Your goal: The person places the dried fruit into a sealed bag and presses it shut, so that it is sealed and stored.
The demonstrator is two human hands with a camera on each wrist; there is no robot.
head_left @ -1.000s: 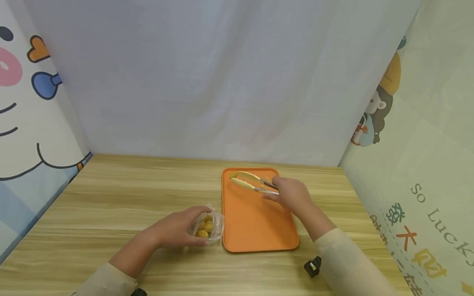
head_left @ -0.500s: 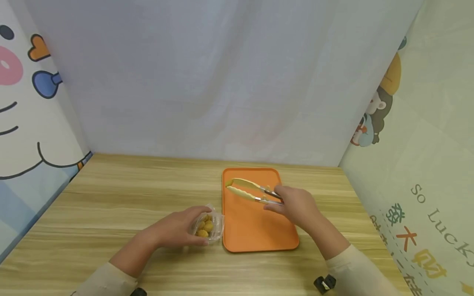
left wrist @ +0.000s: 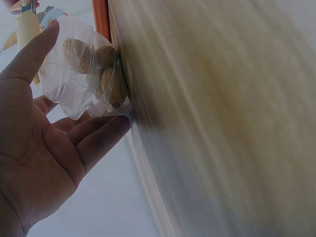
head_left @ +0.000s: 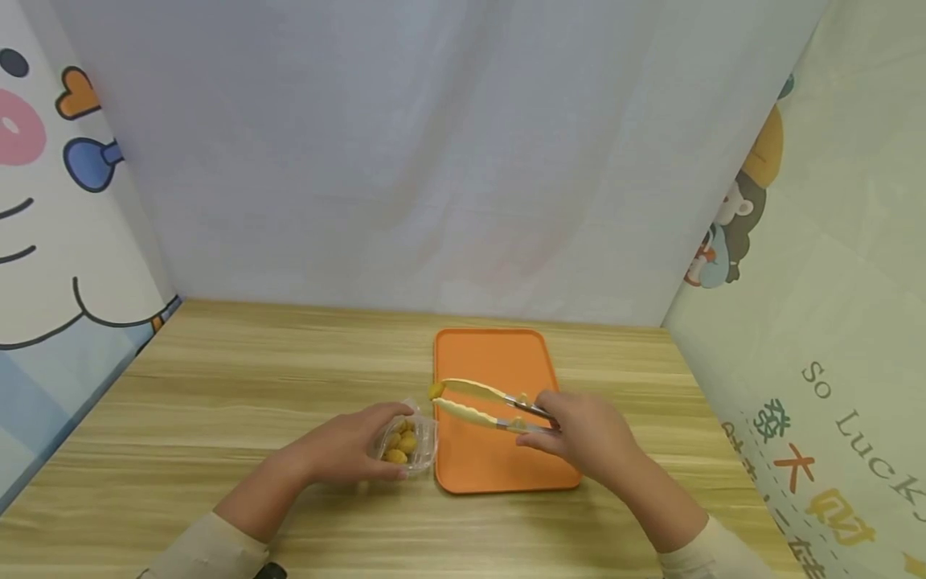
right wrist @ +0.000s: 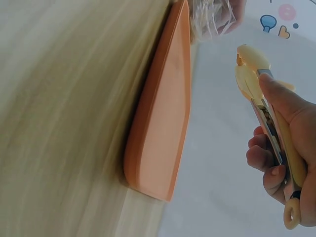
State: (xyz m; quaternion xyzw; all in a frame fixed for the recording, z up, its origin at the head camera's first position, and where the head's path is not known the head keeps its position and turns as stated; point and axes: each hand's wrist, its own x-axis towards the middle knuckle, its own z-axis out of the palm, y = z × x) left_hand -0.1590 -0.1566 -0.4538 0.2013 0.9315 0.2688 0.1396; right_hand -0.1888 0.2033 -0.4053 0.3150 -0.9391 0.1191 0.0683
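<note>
My left hand point(head_left: 343, 446) holds a clear plastic container point(head_left: 427, 457) on the table, thumb and fingers on opposite sides. Inside lie several small yellow-brown oval pieces point(head_left: 407, 443), bumpy in the left wrist view, where the container point(left wrist: 74, 98) sits between thumb and fingertips. In my right hand point(head_left: 589, 430) is a pair of tongs point(head_left: 466, 413) with cream scalloped heads and metal arms. One yellow piece point(head_left: 436, 390) is pinched at their tips, above the tray's left edge and just beyond the container. The right wrist view shows my fingers wrapped round the tongs point(right wrist: 294, 168).
An orange rectangular tray point(head_left: 499, 462) lies under the tongs, its left rim right beside the container. Both rest on a wood-grain table point(head_left: 275, 362). Behind hangs a pale curtain point(head_left: 434, 201), and printed cloths flank both sides.
My right hand has brought the tongs and the yellow piece toward me and slightly left, from the tray's far left corner to its left edge near the container. The left hand has stayed put.
</note>
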